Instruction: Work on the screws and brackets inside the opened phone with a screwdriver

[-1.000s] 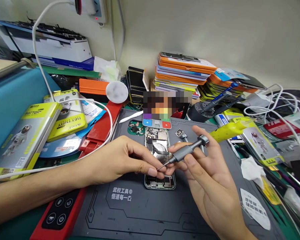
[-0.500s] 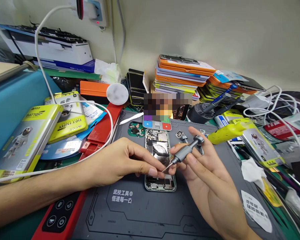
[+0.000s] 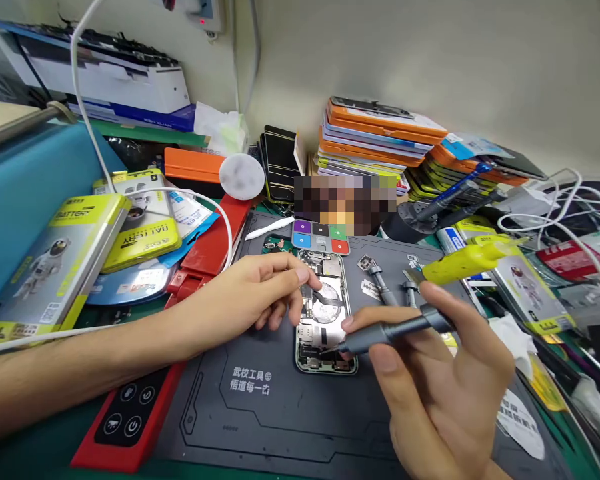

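An opened phone [image 3: 325,333] lies on the dark grey mat [image 3: 300,427], its inner parts and a round silvery area showing. My right hand [image 3: 445,373] is closed round a grey screwdriver [image 3: 380,335], which slants down to the left. Its thin tip is over the phone's lower end; whether it touches a screw I cannot tell. At the phone's upper left, my left hand [image 3: 275,293] has loosely bent fingers, somewhat apart, with nothing visible in them. Its index fingertip is over the phone; contact is unclear.
Two more screwdrivers lie beside a small metal part [image 3: 366,262]. Beyond the phone is a coloured pad [image 3: 321,241]. A yellow bottle [image 3: 455,263] and a screwdriver holder [image 3: 405,223] stand right. Left are battery boxes [image 3: 55,260] and a red device [image 3: 110,447]; stacked boxes [image 3: 380,133] line the wall.
My left hand has left the screwdriver's tip and moved up-left along the phone. My right hand has turned the screwdriver flatter and brought its tip over the phone's lower end. The view shifted slightly.
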The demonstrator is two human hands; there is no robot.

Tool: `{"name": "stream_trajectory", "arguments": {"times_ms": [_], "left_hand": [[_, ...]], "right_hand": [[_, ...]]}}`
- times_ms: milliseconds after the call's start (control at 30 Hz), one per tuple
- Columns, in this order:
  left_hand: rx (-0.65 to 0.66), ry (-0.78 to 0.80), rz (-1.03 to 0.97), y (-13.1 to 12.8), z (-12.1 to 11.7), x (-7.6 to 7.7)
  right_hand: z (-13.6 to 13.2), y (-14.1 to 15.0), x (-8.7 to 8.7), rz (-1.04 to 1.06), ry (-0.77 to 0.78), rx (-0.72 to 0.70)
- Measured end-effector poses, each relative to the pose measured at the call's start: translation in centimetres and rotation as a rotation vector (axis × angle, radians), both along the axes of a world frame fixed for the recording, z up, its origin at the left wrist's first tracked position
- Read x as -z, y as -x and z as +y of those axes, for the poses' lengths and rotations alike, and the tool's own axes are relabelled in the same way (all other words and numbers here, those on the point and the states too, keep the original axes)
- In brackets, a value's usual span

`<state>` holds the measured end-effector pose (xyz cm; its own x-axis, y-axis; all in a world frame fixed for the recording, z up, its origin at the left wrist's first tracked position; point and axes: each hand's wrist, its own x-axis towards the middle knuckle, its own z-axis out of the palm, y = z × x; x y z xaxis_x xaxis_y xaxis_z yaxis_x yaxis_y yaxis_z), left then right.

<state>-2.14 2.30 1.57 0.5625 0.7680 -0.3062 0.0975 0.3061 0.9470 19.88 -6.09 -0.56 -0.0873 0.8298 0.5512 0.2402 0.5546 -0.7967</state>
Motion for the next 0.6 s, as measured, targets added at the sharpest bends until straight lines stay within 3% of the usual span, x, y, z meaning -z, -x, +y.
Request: {"name": "stream_trajectory", "arguments": {"times_ms": [167, 400, 600], "left_hand": [[0.034, -0.014, -0.01, 0.31, 0.05, 0.21], [0.052, -0.041, -0.024, 0.28, 0.19, 0.35], [0.082, -0.064, -0.038, 0.55, 0.11, 0.71]], "right_hand": [[-0.24, -0.37, 0.4, -0.136, -0.143, -0.04], [-0.45, -0.35, 0.28, -0.193, -0.081, -0.092], [-0.33, -0.3, 0.34, -0.295, -0.133, -0.099]]}}
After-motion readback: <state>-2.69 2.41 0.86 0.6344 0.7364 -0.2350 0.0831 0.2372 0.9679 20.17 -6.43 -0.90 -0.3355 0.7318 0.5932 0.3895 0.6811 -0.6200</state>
